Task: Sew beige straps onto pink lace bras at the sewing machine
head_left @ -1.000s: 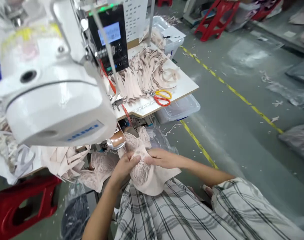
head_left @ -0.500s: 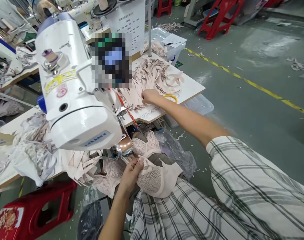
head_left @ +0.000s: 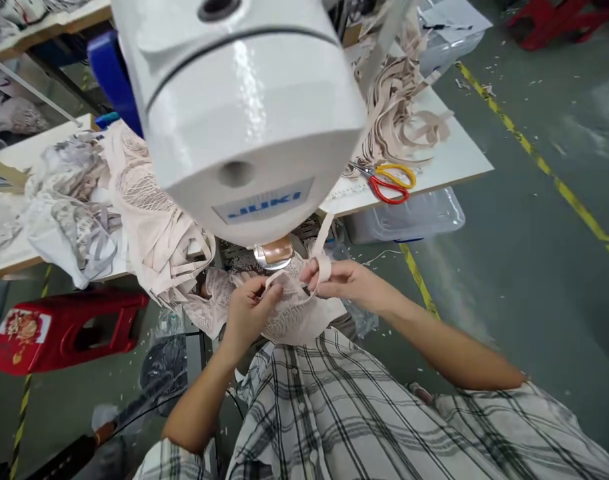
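"What's changed on your feed?"

"Half a second ago I had the right hand (head_left: 351, 283) at the heap of pale beige fabric strips (head_left: 390, 100); now it's back near the left hand (head_left: 249, 310), closed on a narrow pale-pink fabric strip (head_left: 325, 268)."

"And the left?"

"Still pinching the pale-pink lace bra cup (head_left: 291, 322), just in front of the white sewing machine (head_left: 254, 120)."

"Surroundings?"

"Red-and-yellow-handled scissors (head_left: 379, 177) on the white tabletop (head_left: 457, 157), a red plastic stool (head_left: 49, 333), grey floor (head_left: 509, 267)."

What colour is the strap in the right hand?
The strap is plain pale pinkish beige; the head view shows it best.
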Demonstrator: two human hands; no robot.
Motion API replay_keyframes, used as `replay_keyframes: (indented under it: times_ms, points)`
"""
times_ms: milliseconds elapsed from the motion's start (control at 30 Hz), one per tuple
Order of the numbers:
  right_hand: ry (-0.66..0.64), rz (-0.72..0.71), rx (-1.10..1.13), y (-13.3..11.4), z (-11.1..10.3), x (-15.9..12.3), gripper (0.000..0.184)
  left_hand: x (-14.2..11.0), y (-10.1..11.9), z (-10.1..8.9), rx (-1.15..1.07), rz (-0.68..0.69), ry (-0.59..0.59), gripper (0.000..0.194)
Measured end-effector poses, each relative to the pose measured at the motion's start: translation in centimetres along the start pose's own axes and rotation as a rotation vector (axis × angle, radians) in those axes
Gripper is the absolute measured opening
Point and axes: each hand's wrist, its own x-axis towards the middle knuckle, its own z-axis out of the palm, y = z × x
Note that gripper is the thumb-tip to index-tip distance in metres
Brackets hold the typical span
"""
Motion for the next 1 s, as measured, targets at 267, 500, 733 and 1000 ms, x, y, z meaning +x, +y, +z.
replay_keyframes:
  times_ms: [267, 500, 733, 1000]
  points:
    - [-0.050, -0.166, -0.309, -2.2, 1.9, 0.8, 0.018, -0.8, 0.7, 0.7, 0.108, 0.077, -0.056, 0.025]
    - [0.003, -0.233, -0.218, -1.5, 3.0, 0.6, 0.014, -1.1, -0.4, 1.6, 0.120, 0.310, -0.010, 0.025]
    - [0.098, -0.029, 0.001, -1.7, 1.2, 2.4, 0.030, -1.4, -1.9, 3.1, 0.193, 0.224, 0.094, 0.033]
    - [0.160, -0.145, -0.246, -4.4, -2.1, 7.7, 0.025, 1.4, 2.3, -0.8, 0.297, 0.294, 0.069, 0.033]
